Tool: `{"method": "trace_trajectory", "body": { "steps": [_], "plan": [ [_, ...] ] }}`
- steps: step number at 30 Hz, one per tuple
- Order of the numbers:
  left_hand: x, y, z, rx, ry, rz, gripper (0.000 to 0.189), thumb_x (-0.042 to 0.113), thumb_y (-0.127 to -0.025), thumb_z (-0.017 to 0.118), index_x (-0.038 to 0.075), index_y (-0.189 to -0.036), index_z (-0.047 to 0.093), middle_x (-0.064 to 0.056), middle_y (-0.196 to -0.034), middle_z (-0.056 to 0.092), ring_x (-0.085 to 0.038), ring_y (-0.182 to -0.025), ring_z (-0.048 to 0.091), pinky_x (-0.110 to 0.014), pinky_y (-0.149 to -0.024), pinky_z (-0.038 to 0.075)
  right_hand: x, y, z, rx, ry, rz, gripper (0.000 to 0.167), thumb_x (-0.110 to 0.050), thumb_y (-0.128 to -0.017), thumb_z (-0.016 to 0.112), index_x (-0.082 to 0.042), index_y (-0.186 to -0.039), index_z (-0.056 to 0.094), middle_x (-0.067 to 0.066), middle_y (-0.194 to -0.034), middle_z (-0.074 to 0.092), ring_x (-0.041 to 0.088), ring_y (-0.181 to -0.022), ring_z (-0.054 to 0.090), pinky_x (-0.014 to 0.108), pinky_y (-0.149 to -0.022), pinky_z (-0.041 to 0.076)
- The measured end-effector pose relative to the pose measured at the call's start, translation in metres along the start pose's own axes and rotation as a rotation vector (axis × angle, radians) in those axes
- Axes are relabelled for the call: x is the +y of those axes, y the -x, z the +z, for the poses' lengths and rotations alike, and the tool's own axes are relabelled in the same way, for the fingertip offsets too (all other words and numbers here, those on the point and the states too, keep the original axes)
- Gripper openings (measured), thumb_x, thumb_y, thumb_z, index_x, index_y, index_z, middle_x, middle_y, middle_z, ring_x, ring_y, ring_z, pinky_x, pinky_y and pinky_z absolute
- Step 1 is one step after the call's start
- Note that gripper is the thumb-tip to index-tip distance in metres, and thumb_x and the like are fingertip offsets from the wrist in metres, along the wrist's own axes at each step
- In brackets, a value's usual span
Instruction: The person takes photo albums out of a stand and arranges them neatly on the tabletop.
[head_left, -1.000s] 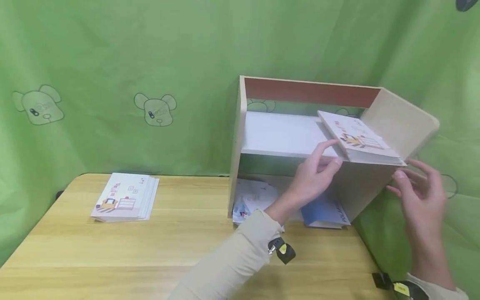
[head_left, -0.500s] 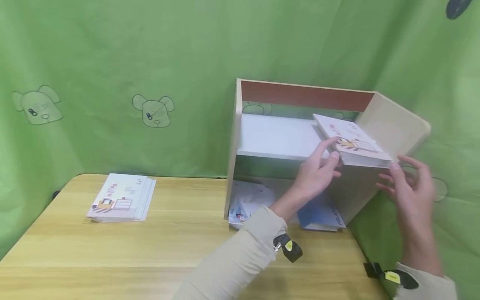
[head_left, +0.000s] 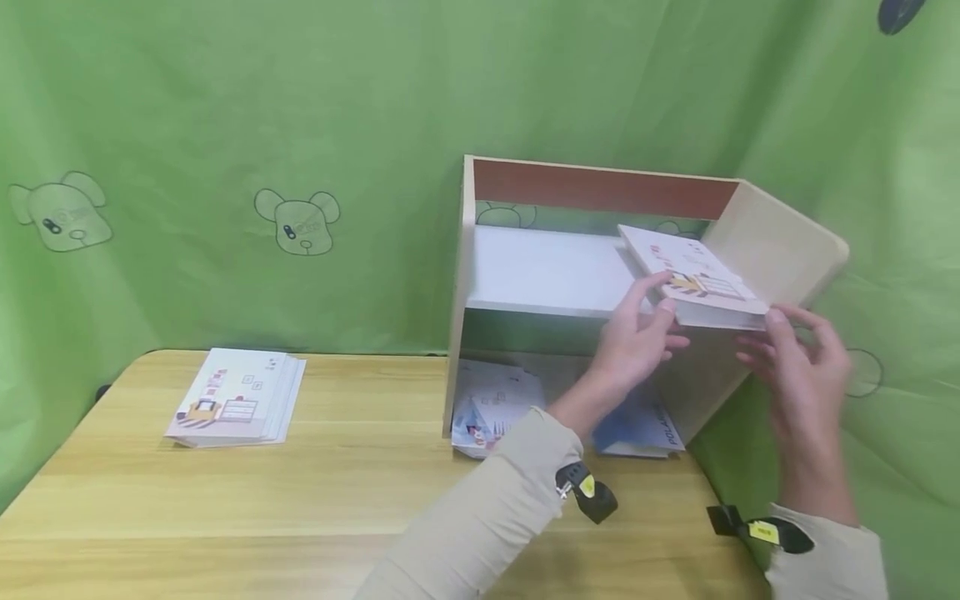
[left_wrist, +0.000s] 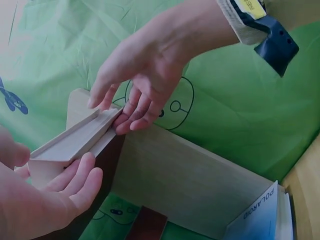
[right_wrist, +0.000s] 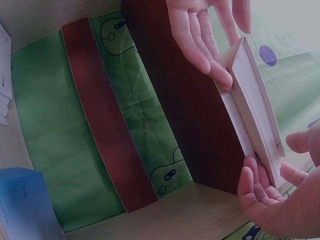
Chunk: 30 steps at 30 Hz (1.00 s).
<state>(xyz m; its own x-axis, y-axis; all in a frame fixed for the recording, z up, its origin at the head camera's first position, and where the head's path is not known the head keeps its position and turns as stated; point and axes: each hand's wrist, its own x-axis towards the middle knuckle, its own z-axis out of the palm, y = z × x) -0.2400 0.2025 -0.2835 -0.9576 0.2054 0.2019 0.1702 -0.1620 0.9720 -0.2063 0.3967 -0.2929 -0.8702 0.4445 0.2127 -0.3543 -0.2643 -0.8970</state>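
A thick white book (head_left: 693, 265) with a small yellow-and-pink cover picture lies on the upper board of a small bookshelf (head_left: 551, 268), close to its right side panel. My left hand (head_left: 630, 350) holds its front left corner, index finger along the side edge and thumb at the front. At the front right corner my right hand (head_left: 806, 379) grips the book's other end, thumb near the cover. In the left wrist view both hands stand round opposite ends of the book (left_wrist: 75, 137), thumbs to one side and fingers to the other.
On the shelf's lower level are white booklets (head_left: 495, 400) at left and a blue "POLAROID" book (head_left: 637, 427) at right, partly hidden by my arm. A fanned stack of white books (head_left: 232, 396) lies left on the wooden table (head_left: 300, 500). A green curtain (head_left: 225, 100) hangs behind.
My right hand has come in leftward to the book's right corner, and my left hand has closed in on its left corner. The head view has shifted slightly to the right.
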Motion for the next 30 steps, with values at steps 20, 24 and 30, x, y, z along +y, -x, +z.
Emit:
{"method": "trace_trajectory", "body": {
  "steps": [20,24,30],
  "plan": [
    [0.002,0.002,0.002,0.134,0.016,-0.006,0.027,0.023,-0.104,0.058,0.034,-0.127,0.066,0.004,-0.087,0.073,-0.008,-0.070,0.070,-0.023,-0.066,0.054,-0.004,-0.002,0.003,-0.011,-0.040,0.158,0.040,-0.010,-0.089,0.081,-0.012,-0.125,0.064,0.006,-0.104,0.074,0.018,-0.092,0.074,0.027,-0.080,0.062],
    [0.002,0.005,-0.002,0.122,0.040,0.002,0.026,0.024,-0.104,0.058,0.033,-0.127,0.065,0.005,-0.094,0.072,-0.007,-0.072,0.070,-0.023,-0.064,0.054,-0.005,-0.001,0.003,-0.035,-0.109,0.202,0.039,-0.005,-0.090,0.078,-0.012,-0.126,0.063,0.008,-0.110,0.073,0.020,-0.099,0.072,0.028,-0.085,0.061],
    [-0.001,0.012,-0.005,0.066,0.053,-0.002,0.027,0.027,-0.104,0.057,0.036,-0.129,0.063,0.009,-0.092,0.071,-0.006,-0.075,0.069,-0.025,-0.064,0.056,-0.006,0.006,-0.002,-0.014,-0.127,0.215,0.038,-0.004,-0.091,0.077,-0.011,-0.125,0.063,0.008,-0.116,0.068,0.019,-0.102,0.070,0.028,-0.092,0.058]
  ]
}}
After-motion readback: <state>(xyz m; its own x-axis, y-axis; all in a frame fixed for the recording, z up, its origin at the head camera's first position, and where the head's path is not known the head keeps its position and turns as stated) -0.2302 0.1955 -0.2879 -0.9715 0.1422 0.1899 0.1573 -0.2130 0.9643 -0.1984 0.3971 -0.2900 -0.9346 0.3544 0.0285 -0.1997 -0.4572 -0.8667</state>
